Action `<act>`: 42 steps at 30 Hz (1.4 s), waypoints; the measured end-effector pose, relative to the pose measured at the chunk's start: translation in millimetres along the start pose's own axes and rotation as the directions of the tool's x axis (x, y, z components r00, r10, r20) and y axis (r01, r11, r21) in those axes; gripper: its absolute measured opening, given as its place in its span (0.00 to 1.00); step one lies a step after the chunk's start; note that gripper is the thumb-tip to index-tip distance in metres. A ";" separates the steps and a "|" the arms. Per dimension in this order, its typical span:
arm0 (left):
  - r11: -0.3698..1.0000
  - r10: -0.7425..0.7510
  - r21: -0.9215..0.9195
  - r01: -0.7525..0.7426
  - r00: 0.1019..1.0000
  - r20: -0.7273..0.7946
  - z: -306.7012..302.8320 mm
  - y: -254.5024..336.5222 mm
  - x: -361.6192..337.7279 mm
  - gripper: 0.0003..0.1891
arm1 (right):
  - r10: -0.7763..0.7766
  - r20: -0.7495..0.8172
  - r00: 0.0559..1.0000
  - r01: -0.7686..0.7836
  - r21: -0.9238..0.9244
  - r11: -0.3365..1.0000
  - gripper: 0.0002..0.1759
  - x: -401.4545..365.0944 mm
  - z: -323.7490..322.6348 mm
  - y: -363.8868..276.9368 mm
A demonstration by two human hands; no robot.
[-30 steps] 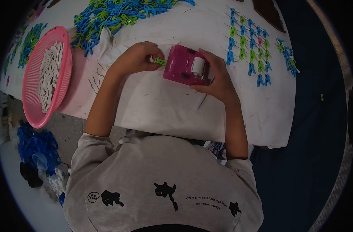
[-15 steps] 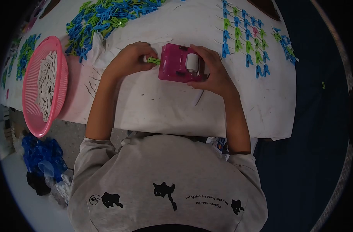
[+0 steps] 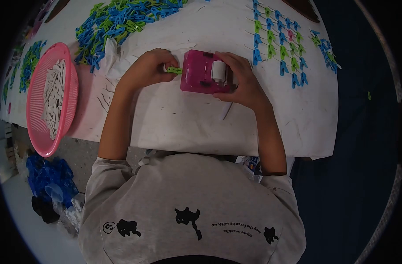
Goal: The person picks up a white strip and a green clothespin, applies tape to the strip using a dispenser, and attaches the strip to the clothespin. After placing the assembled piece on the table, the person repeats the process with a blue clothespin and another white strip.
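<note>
A green clip, pinched in the left grip, is held apparently against the pink device clasped by the right grip; steady alignment seems needed.

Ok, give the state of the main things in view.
Boxy magenta plastic device: gripped in the right hand.
Small green plastic clip: pinched in the left hand at the device's edge.
Oval pink plastic basket: partly filled with thin white strips.
Heap of blue and green plastic clips: jumbled.
Rows of mostly blue and green clips: spread out.

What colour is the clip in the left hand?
The clip is green, best seen in the head view.
</note>
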State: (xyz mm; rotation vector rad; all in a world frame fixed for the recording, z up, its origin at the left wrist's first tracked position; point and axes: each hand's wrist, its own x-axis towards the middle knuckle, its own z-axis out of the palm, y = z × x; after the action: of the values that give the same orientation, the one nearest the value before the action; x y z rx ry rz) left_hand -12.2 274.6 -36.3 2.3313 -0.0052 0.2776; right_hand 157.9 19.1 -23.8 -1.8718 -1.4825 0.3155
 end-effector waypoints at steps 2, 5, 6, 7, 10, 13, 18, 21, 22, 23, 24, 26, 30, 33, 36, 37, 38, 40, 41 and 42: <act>1.000 0.005 0.000 -0.005 1.000 0.001 -0.7 1.2 -0.2 0.12 | 0.007 0.002 1.000 -0.007 0.003 1.000 0.59 0.2 -0.6 -1.8; 1.000 0.019 -0.019 -0.019 1.000 0.001 -0.6 0.9 -0.5 0.12 | -0.004 -0.002 1.000 0.004 0.001 1.000 0.59 0.4 0.0 -0.3; 0.999 0.029 -0.040 -0.029 1.000 -0.001 -0.3 0.5 -0.4 0.13 | -0.004 -0.001 1.000 0.004 0.001 1.000 0.59 0.3 0.5 0.6; 0.999 0.028 -0.040 -0.028 1.000 -0.001 -0.4 1.1 -0.1 0.13 | -0.007 -0.006 1.000 0.007 0.000 1.000 0.59 0.1 1.2 1.5; 0.999 0.027 -0.019 -0.027 1.000 0.004 -0.9 2.3 -0.1 0.14 | -0.010 -0.009 1.000 0.010 -0.010 1.000 0.58 -0.5 1.1 1.3; 0.999 0.012 -0.029 -0.012 1.000 -0.002 0.9 -0.2 -0.3 0.14 | -0.008 -0.008 1.000 0.008 -0.020 1.000 0.58 -0.1 1.1 1.0; 0.997 -0.029 -0.074 0.030 0.999 0.015 0.3 2.2 0.6 0.13 | -0.004 -0.010 1.000 0.004 -0.017 1.000 0.59 -0.4 1.2 1.2; 0.996 0.001 -0.089 -0.002 1.000 -0.013 3.7 -2.2 -0.2 0.13 | 0.000 -0.005 1.000 0.000 -0.014 1.000 0.59 -0.7 1.7 1.7; 0.996 0.001 -0.087 -0.002 1.000 -0.016 4.3 -3.6 -0.2 0.13 | -0.003 0.000 1.000 0.003 -0.009 1.000 0.59 -0.5 1.1 2.2; 0.998 0.036 -0.050 -0.037 0.999 -0.023 4.3 -5.0 0.1 0.13 | -0.007 0.005 1.000 0.007 -0.004 1.000 0.59 -0.5 1.2 2.0; 0.997 0.073 -0.011 -0.074 0.997 -0.030 4.1 -6.1 -0.3 0.13 | -0.013 0.005 1.000 0.013 -0.006 1.000 0.59 -1.0 2.0 1.3; 0.997 0.013 -0.082 -0.014 1.000 -0.021 3.8 -4.4 -1.5 0.13 | 0.019 0.016 1.000 -0.019 -0.004 1.000 0.60 -0.9 0.9 0.6; 0.997 0.024 -0.067 -0.025 1.000 -0.010 0.7 -5.4 -0.8 0.14 | -0.009 0.021 1.000 0.009 0.006 1.000 0.56 -2.7 -2.9 -2.4; 0.988 -0.047 -0.144 0.052 0.998 0.038 -7.4 3.7 -2.8 0.14 | -0.074 -0.077 0.994 0.073 -0.026 0.997 0.50 -1.4 -7.9 1.3; 0.989 -0.087 -0.114 0.093 0.994 0.064 -12.2 7.6 -3.2 0.15 | -0.138 -0.223 0.965 0.136 -0.025 0.990 0.44 -0.2 -13.1 7.9; 0.989 -0.094 -0.111 0.101 0.993 0.070 -11.9 7.1 -4.4 0.15 | -0.126 -0.275 0.953 0.130 -0.002 0.992 0.41 -0.7 -15.3 6.6; 0.988 -0.097 -0.113 0.105 0.992 0.076 -12.0 6.0 -4.8 0.15 | -0.108 -0.324 0.940 0.121 0.022 0.992 0.38 -2.4 -16.4 5.1; 0.996 -0.047 -0.076 0.051 0.997 0.060 -11.9 3.3 -4.7 0.14 | -0.090 -0.360 0.928 0.099 0.006 0.995 0.35 -3.3 -17.2 5.5; 0.995 -0.048 -0.084 0.053 0.997 0.066 -13.6 1.4 -6.7 0.14 | -0.084 -0.399 0.913 0.085 -0.016 0.996 0.32 -2.9 -18.4 6.7; 0.993 -0.086 -0.072 0.089 0.996 0.039 -17.8 -1.2 -9.3 0.13 | -0.078 -0.399 0.914 0.078 -0.016 0.997 0.32 -1.9 -18.8 7.5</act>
State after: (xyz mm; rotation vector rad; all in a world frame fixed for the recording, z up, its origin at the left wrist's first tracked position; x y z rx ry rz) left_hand -24.7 287.3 -27.0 2.2566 0.0678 0.1883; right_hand 174.0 9.6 -15.8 -1.7420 -1.2677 -0.1034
